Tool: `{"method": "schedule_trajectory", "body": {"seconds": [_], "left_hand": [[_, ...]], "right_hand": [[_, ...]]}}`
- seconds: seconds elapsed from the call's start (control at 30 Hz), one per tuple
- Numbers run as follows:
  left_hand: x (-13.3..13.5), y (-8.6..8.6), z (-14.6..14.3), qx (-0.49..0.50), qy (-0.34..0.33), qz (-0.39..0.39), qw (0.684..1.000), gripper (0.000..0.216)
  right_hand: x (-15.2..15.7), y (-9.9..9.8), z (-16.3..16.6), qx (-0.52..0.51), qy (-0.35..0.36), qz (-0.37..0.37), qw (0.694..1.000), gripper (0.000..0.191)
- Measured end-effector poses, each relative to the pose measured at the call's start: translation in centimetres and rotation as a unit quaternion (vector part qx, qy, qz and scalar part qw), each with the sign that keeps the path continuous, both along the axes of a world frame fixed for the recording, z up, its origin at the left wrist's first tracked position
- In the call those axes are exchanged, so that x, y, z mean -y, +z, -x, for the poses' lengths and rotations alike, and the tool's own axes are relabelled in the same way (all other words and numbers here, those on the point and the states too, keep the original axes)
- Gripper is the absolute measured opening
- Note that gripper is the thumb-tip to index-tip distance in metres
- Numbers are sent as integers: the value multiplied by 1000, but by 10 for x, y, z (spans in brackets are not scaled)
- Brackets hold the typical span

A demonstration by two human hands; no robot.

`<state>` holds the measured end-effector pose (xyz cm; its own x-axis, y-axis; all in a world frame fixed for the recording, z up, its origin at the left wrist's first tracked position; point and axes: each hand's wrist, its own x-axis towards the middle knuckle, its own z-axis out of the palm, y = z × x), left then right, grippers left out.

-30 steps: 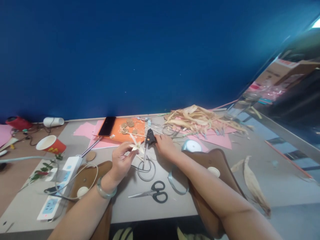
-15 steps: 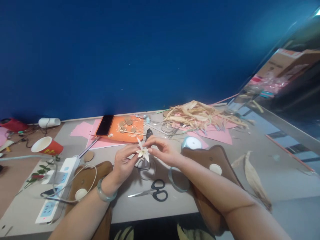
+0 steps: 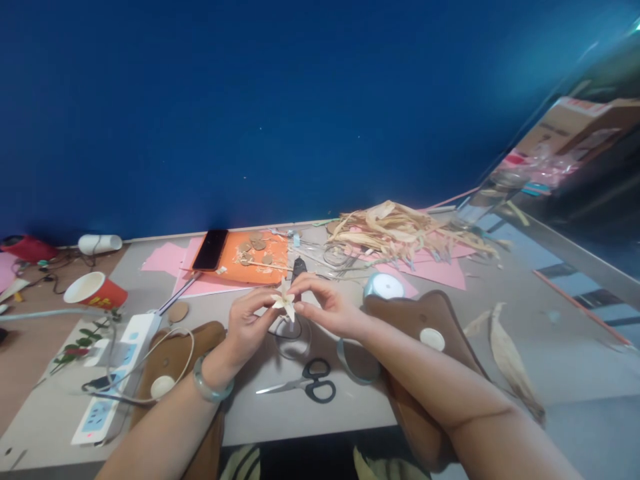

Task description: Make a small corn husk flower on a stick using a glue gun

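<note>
Between my two hands, above the middle of the table, is a small cream-white flower (image 3: 285, 301) with pointed petals, its face toward me. My left hand (image 3: 249, 323) pinches it from the left with thumb and fingers. From the right, thumb and forefinger of my right hand (image 3: 327, 303) close on its petals. Just behind my fingers the black tip of a tool (image 3: 299, 267) shows, perhaps a glue gun; the rest is hidden. Scissors with black handles (image 3: 310, 381) lie on the table below my hands, blades to the left.
A white power strip (image 3: 117, 380) with cables, a red paper cup (image 3: 97, 291) and brown cushions (image 3: 425, 320) flank my arms. Behind lie a phone (image 3: 210, 250), an orange sheet (image 3: 240, 267) with wooden discs, a tape roll (image 3: 385, 285) and a heap of dried husks (image 3: 395, 227).
The flower has turned and tilted a little between my fingers and sits slightly lower and further left. Both hands keep nearly the same place.
</note>
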<state>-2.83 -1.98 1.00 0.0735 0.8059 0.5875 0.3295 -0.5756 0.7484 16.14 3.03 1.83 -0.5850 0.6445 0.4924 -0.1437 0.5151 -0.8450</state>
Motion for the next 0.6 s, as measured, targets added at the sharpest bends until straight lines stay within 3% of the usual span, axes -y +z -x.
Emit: {"method": "schedule_trajectory", "body": {"seconds": [0.23, 0.6], "left_hand": [[0, 0, 0, -1, 8, 11, 1000, 12], [-1, 2, 0, 15, -2, 31, 999, 13]], "right_hand": [[3, 7, 1, 9, -17, -51, 999, 15], [3, 6, 2, 7, -13, -52, 999, 16]]}}
